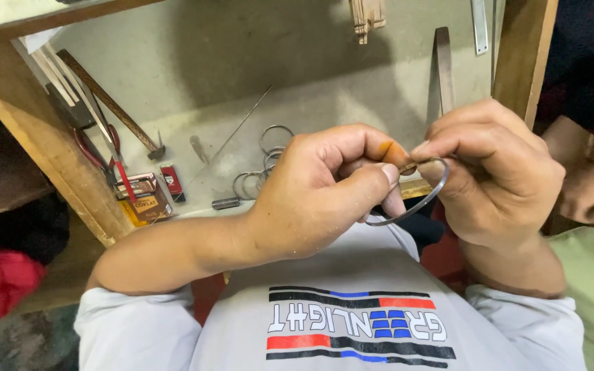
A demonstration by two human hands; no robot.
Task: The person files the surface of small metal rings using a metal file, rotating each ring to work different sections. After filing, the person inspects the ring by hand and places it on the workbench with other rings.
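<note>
From the head view I look down at my two hands, held close together in front of my chest, above the edge of the bench. My left hand and my right hand both grip one thin metal ring. The ring sits right between the hands, tilted, with its low side toward my left thumb and its high side up by my right fingers. My left fingers are curled tight, and the thumb presses on the ring's lower edge. My right fingers are pinched together on the ring's top. A small orange-tipped tool pokes out between the two hands and touches the ring near the top; I cannot tell which hand holds it. Both hands are just as near to the ring. Farther away on the bench lie more rings, a hammer and red pliers.
</note>
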